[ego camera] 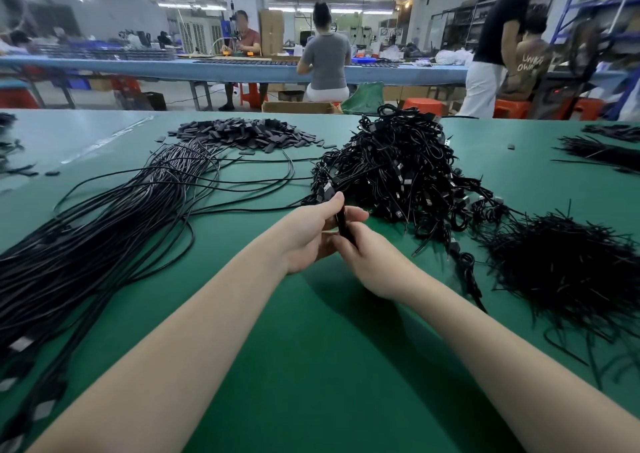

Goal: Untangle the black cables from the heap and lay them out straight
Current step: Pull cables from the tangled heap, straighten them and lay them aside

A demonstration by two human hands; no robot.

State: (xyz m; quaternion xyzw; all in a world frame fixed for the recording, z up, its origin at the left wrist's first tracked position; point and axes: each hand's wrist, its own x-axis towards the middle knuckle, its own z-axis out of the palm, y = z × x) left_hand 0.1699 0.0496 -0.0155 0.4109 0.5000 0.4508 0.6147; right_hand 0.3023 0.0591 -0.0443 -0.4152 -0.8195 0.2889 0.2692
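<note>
While pinching one bundled black cable [345, 225] at frame center, left hand [313, 236] with thumb up over the top and fingers curled round it, right hand [369, 262] gripping the lower end from below. Both hands held just above the green table [311, 348], touching each other around the bundle. Just behind and to the right, touching the bundle's top end: tangled heap of black cables [398, 165] with connectors, center right of the frame. Far right, lower: loose pile of short black twist ties [568, 272], just beside the heap. Left side: straightened cables [104, 217] laid together, running from upper center down to the lower left corner. Upper center, behind those: mound of small flat black pieces [242, 132]. Top of frame: workers seated at a blue bench [173, 68].
</note>
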